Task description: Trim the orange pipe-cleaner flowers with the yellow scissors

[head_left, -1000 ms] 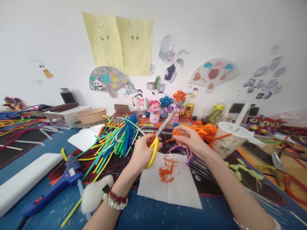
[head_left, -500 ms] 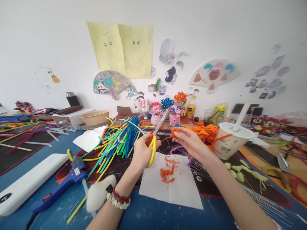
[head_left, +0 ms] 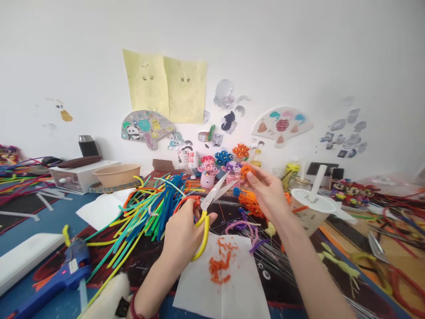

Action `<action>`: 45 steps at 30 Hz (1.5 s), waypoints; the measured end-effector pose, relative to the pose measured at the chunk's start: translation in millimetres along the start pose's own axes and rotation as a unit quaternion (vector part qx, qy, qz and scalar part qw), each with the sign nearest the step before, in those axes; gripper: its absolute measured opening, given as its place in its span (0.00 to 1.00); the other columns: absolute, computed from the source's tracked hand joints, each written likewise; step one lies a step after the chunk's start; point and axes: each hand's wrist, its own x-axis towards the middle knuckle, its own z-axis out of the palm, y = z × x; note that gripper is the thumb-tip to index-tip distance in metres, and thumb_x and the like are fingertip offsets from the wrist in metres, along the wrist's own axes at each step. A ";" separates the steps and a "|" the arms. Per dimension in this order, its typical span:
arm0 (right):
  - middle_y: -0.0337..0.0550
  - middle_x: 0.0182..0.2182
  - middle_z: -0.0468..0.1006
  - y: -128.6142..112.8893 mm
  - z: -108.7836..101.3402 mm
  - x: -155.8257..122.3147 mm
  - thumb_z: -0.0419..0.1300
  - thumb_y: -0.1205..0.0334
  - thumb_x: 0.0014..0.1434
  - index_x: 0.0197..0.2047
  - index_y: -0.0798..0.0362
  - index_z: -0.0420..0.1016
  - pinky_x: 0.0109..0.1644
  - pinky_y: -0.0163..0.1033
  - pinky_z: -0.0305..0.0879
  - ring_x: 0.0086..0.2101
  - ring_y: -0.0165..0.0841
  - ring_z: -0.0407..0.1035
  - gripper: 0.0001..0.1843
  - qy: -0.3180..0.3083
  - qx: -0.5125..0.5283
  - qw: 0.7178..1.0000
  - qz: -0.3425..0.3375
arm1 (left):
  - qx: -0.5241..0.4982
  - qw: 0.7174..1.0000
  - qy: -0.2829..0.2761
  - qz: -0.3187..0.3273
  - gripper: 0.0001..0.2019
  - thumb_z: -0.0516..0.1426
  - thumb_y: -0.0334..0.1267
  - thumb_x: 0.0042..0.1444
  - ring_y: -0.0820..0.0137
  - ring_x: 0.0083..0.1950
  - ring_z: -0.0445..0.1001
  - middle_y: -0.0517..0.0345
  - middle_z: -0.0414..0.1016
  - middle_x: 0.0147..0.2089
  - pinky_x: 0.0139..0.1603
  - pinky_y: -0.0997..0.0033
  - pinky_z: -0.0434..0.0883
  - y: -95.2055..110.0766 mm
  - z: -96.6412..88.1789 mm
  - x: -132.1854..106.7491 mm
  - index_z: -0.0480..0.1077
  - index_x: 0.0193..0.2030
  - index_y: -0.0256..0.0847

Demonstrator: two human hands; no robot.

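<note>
Over the cluttered blue tabletop, a pair of scissors is held by the left hand, its grip wrapped about the handles, one yellow and one orange-red. The blades are spread in a narrow V and are pointed toward the right hand. By that hand a small fuzzy orange piece is pinched between thumb and fingers, just beside the blade tips (whether it is touched by them cannot be told). Below the hands, a white sheet of paper is laid flat, its middle strewn with orange clippings. Near the sheet's far right corner, purple strands are curled, and a heap of orange fuzzy material is partly hidden by the right hand. To the left of the scissors, a bundle of blue, green and yellow fuzzy stems is spread across a dark mat. Farther left, a blue glue gun is laid down. On the right, a paper cup is topped with a white lid, pierced by a wide straw.
</note>
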 end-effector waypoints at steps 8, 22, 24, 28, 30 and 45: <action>0.42 0.40 0.81 5.2 -8.2 -13.7 0.69 0.54 0.52 0.46 0.46 0.81 0.41 0.38 0.69 0.30 0.30 0.70 0.17 0.009 0.011 1.000 -0.012 | 0.086 0.995 -0.032 0.033 0.16 0.56 0.55 0.54 0.63 0.31 0.71 0.62 0.72 0.29 0.30 0.71 0.54 -3.6 1.1 -0.7 0.61 0.31 0.45; 0.43 0.38 0.80 3.1 -7.0 -18.4 0.68 0.54 0.53 0.45 0.44 0.81 0.39 0.38 0.69 0.36 0.33 0.70 0.16 0.002 0.039 0.999 -0.013 | 0.065 0.994 -0.036 0.075 0.18 0.57 0.57 0.52 0.72 0.22 0.65 0.67 0.66 0.22 0.25 0.76 0.55 -7.8 4.7 -0.8 0.59 0.27 0.45; 0.43 0.39 0.79 3.8 -7.3 -18.5 0.68 0.52 0.53 0.46 0.44 0.80 0.39 0.39 0.69 0.36 0.34 0.70 0.16 0.004 0.018 1.000 -0.020 | 0.060 0.995 -0.038 0.074 0.18 0.57 0.57 0.52 0.72 0.22 0.64 0.67 0.66 0.22 0.25 0.76 0.55 -8.0 4.9 -0.5 0.59 0.27 0.45; 0.43 0.42 0.79 4.4 -6.6 -19.0 0.68 0.50 0.52 0.44 0.44 0.81 0.41 0.39 0.70 0.37 0.34 0.71 0.16 0.018 0.016 1.000 -0.019 | 0.047 0.995 -0.044 0.071 0.19 0.58 0.56 0.52 0.73 0.21 0.62 0.68 0.62 0.21 0.25 0.76 0.54 -8.1 6.4 -0.6 0.57 0.26 0.45; 0.43 0.43 0.79 3.9 -6.0 -19.3 0.69 0.51 0.51 0.43 0.44 0.81 0.40 0.38 0.70 0.36 0.33 0.71 0.16 0.027 0.032 0.999 -0.010 | 0.044 0.995 -0.047 0.071 0.20 0.58 0.56 0.52 0.73 0.21 0.59 0.68 0.60 0.20 0.25 0.76 0.53 -8.8 7.3 -0.8 0.56 0.25 0.45; 0.43 0.44 0.79 9.1 -8.9 -17.6 0.68 0.50 0.51 0.43 0.45 0.81 0.42 0.41 0.70 0.36 0.34 0.71 0.16 0.022 0.019 1.000 -0.008 | 0.046 0.994 -0.077 0.059 0.23 0.57 0.55 0.53 0.75 0.22 0.48 0.70 0.52 0.19 0.24 0.75 0.50 -11.1 7.4 -0.1 0.50 0.21 0.45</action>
